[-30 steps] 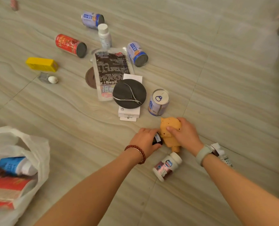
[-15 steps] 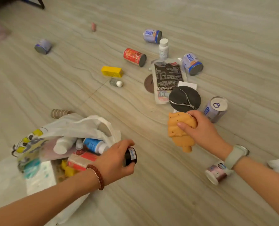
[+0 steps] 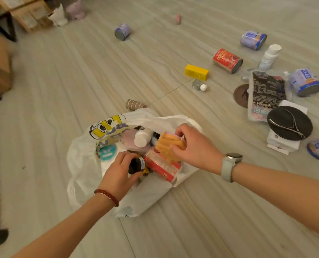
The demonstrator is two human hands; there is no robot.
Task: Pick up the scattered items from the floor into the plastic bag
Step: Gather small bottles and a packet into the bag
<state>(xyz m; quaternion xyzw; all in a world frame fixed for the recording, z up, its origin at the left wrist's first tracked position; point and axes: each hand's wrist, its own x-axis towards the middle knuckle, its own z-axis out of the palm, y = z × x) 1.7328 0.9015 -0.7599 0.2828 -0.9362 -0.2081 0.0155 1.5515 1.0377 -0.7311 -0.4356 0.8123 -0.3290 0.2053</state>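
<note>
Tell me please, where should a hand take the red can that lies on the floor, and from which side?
Probably grip the red can across the middle of its round body, coming from above. It lies on its side with floor bare around it, so fingers can straddle the curved wall.

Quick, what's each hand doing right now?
Left hand: grips a small dark bottle over the bag.
Right hand: holds the orange toy.

Tiled floor (image 3: pixel 192 211) carries plastic bag (image 3: pixel 84 164), cans, boxes.
</note>
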